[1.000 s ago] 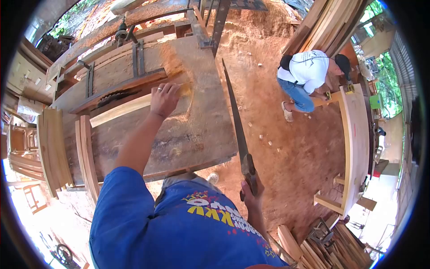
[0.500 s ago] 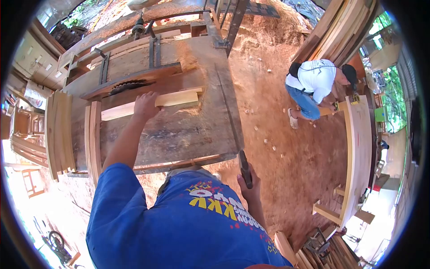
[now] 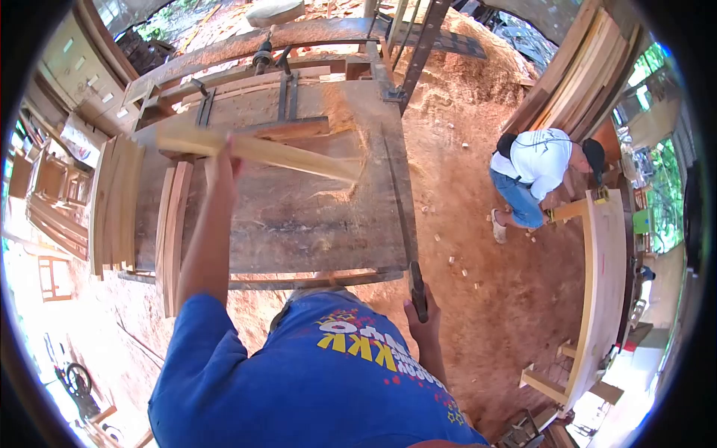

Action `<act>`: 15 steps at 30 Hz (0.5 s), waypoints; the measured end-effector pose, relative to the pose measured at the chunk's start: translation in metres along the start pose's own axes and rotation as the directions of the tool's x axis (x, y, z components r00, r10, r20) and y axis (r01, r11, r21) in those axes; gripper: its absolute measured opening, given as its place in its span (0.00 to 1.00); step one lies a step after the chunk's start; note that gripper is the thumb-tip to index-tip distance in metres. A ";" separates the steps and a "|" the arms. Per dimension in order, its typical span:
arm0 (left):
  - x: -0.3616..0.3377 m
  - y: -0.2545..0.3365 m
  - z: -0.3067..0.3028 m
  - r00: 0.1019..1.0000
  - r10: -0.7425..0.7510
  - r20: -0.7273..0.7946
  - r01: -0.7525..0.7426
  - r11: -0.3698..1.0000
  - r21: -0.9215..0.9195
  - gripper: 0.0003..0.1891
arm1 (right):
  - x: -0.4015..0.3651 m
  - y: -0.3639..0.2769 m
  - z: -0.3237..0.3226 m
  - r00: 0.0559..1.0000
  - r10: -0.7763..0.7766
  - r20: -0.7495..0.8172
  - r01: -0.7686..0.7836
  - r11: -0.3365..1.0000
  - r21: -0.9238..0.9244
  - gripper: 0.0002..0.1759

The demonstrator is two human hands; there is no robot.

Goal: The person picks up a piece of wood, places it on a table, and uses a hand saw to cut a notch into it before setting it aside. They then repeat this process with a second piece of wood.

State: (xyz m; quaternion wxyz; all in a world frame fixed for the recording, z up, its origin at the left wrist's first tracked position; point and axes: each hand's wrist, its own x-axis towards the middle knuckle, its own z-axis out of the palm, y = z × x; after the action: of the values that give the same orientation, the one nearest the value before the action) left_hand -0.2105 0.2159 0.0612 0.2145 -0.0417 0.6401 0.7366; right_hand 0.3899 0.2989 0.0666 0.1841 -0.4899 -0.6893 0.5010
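Observation:
My left hand (image 3: 222,158) is closed around a pale wooden strip (image 3: 295,158), a little blurred by motion. The strip slants across the saw table (image 3: 299,216), its left end raised and its right end low near the sawdust. It hides the circular saw blade; the wooden fence (image 3: 295,128) shows behind it. My right hand (image 3: 423,312) hangs by the table's near right corner, closed on a dark, elongated tool (image 3: 418,291) whose kind I cannot make out.
Reddish boards (image 3: 173,231) and a stack of pale boards (image 3: 116,205) lie on the table's left side. To the right, a person in a white shirt (image 3: 534,153) bends over a long wooden workpiece (image 3: 603,284). Wood scraps dot the dirt floor (image 3: 485,313).
My left hand has lifted the strip's left end up and away from me, over the saw blade. The strip now slopes down to the right. My right hand still holds the dark tool.

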 end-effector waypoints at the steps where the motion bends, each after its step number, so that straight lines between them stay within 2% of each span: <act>1: -0.008 -0.027 -0.008 0.996 -0.093 -0.005 0.092 0.989 -0.116 0.16 | 0.000 -0.004 0.003 1.000 0.001 -0.007 -0.001 1.000 0.024 0.32; 2: -0.021 -0.052 -0.018 0.983 -0.186 -0.001 0.181 0.956 -0.233 0.16 | 0.001 -0.003 0.006 1.000 -0.018 -0.018 0.018 0.999 0.036 0.31; 4: -0.031 -0.102 -0.033 0.910 -0.380 -0.168 0.307 0.887 -0.346 0.22 | 0.001 0.001 0.007 0.998 -0.054 -0.041 0.056 0.997 0.045 0.31; 7: -0.062 -0.122 -0.045 0.824 -0.546 -0.153 0.554 0.833 0.011 0.28 | 0.000 -0.004 -0.007 0.999 0.024 0.030 -0.021 0.995 -0.094 0.37; 8: -0.068 -0.125 -0.045 0.898 -0.430 -0.092 0.432 0.825 0.364 0.28 | 0.001 0.000 -0.007 0.999 -0.034 0.013 0.035 0.995 -0.091 0.38; 9: -0.072 -0.121 -0.042 0.944 -0.329 0.016 0.236 0.711 0.662 0.27 | 0.002 0.004 -0.009 1.000 -0.023 0.015 0.024 0.994 -0.107 0.38; 10: -0.074 -0.113 -0.037 0.952 -0.260 0.159 -0.007 0.504 0.864 0.27 | 0.003 0.008 -0.010 1.000 -0.015 0.017 0.017 0.993 -0.118 0.38; 11: -0.082 -0.099 -0.031 0.920 -0.237 0.314 -0.260 0.233 0.937 0.27 | 0.003 0.010 -0.010 1.000 -0.007 0.018 0.010 0.992 -0.127 0.38; 12: -0.107 -0.072 -0.005 0.923 -0.139 0.359 -0.334 0.172 0.927 0.28 | 0.004 0.008 -0.010 1.000 0.000 0.024 0.003 0.993 -0.120 0.38; 13: -0.113 -0.068 0.009 0.876 0.051 0.480 -0.483 0.074 0.873 0.29 | 0.005 0.006 -0.009 1.000 0.005 0.025 -0.003 0.994 -0.111 0.37; 14: -0.115 -0.067 0.020 0.772 0.223 0.596 -0.600 -0.053 0.798 0.30 | 0.006 0.003 -0.009 1.000 0.011 0.025 -0.008 0.995 -0.102 0.37; 15: -0.111 -0.065 0.026 0.617 0.367 0.696 -0.678 -0.201 0.707 0.32 | 0.006 0.001 -0.008 0.999 0.027 0.027 -0.024 0.995 -0.100 0.37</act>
State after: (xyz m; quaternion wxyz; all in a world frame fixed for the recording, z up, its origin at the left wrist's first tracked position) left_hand -0.0808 0.2181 0.0426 -0.0734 0.4711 0.8684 0.1361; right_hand 0.3938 0.3077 0.0674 0.1433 -0.4999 -0.7097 0.4752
